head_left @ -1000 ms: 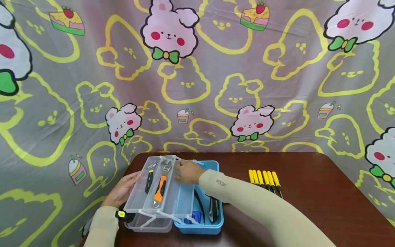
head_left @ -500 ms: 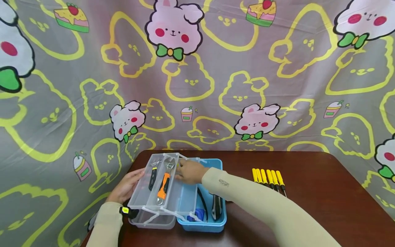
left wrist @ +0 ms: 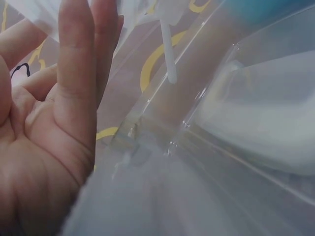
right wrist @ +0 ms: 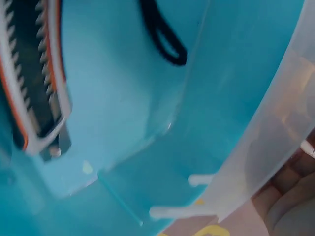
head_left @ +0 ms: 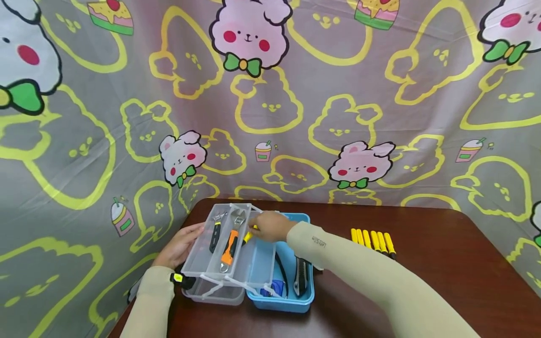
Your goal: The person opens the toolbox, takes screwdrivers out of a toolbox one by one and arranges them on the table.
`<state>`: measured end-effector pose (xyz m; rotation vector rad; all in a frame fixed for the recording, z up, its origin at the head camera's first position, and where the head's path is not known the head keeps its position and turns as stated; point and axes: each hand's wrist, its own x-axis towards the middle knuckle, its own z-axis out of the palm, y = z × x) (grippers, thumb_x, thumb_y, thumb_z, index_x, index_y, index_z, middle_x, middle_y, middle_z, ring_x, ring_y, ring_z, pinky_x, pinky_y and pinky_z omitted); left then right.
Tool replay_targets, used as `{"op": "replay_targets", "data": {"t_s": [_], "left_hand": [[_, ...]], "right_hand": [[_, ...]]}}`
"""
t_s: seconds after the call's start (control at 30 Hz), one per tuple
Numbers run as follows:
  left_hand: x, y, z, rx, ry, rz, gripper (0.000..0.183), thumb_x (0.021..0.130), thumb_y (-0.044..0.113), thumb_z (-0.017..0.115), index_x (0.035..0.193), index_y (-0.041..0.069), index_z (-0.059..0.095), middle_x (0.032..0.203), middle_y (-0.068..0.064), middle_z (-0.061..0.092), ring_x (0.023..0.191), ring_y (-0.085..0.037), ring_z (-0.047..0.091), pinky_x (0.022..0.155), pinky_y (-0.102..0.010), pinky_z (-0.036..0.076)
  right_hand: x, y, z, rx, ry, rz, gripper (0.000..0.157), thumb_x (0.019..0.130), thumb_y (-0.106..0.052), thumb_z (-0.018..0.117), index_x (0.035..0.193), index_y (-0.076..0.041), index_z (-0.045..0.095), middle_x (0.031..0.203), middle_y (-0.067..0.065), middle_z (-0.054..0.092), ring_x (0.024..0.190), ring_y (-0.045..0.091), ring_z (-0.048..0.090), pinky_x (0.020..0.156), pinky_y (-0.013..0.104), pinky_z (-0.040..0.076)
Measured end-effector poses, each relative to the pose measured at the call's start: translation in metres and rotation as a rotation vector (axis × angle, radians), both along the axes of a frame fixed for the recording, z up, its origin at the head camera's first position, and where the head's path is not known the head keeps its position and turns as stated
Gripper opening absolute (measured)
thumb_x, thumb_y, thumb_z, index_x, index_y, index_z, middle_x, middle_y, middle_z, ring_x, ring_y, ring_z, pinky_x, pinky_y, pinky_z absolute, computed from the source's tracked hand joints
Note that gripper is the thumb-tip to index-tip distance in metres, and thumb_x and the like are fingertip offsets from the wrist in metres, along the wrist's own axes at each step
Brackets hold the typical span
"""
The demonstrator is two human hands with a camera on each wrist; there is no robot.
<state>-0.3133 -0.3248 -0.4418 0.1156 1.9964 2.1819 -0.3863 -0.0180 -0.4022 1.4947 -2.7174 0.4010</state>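
Note:
A clear tray (head_left: 196, 263) stands raised on hinged arms beside the blue toolbox base (head_left: 281, 305). In its compartments lie a black-handled adjustable wrench (head_left: 216, 234) and an orange-handled adjustable wrench (head_left: 230, 246). My left hand (head_left: 179, 246) rests against the tray's left side, its fingers fairly straight in the left wrist view. At the tray's right compartment, my right hand (head_left: 270, 226) pinches a screwdriver (head_left: 248, 237) by its yellow handle; its shaft is hard to make out. In the right wrist view only part of that hand shows, behind the cloudy tray wall (right wrist: 268, 132).
Inside the blue base are a utility knife (head_left: 301, 277), a blue object (head_left: 277, 287) and a black cord (right wrist: 167, 44). Several yellow-handled screwdrivers (head_left: 374, 241) lie in a row on the brown table (head_left: 439, 263). A patterned curtain (head_left: 296, 112) hangs behind and to the left.
The screwdriver's yellow handle, mostly hidden before, now shows under my right hand, which has risen slightly over the tray. My left hand stays at the tray's side. The head view has shifted.

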Motion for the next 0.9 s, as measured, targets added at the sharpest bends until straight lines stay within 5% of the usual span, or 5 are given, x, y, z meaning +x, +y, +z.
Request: {"op": "replay_targets", "data": {"t_s": [0.4, 0.67, 0.9], "left_hand": [[0.0, 0.001, -0.001, -0.025, -0.004, 0.023, 0.059, 0.102, 0.031, 0.052, 0.147, -0.004, 0.035, 0.11, -0.002, 0.069, 0.095, -0.019, 0.067, 0.079, -0.036, 0.055], [0.002, 0.0, -0.005, 0.039, 0.012, -0.003, 0.023, 0.103, 0.026, 0.05, 0.118, 0.022, 0.067, 0.105, -0.002, 0.071, 0.091, -0.017, 0.067, 0.075, -0.035, 0.056], [0.002, 0.0, -0.003, 0.052, 0.027, -0.03, 0.031, 0.104, 0.025, 0.049, 0.129, 0.012, 0.063, 0.106, -0.003, 0.07, 0.091, -0.018, 0.068, 0.075, -0.035, 0.056]], "right_hand": [[0.005, -0.011, 0.0, 0.029, -0.022, -0.213, 0.044, 0.099, -0.036, 0.055, 0.059, -0.02, 0.048, 0.049, -0.006, 0.037, 0.042, 0.009, 0.037, 0.042, 0.024, 0.033], [0.01, -0.014, -0.004, 0.069, 0.0, -0.282, 0.021, 0.092, -0.037, 0.066, 0.095, -0.016, 0.067, 0.063, -0.006, 0.053, 0.052, 0.009, 0.051, 0.047, 0.025, 0.042], [0.011, -0.012, -0.002, 0.021, -0.061, -0.324, 0.03, 0.088, -0.03, 0.07, 0.111, -0.011, 0.065, 0.076, -0.002, 0.061, 0.056, 0.01, 0.054, 0.048, 0.026, 0.045]]}}
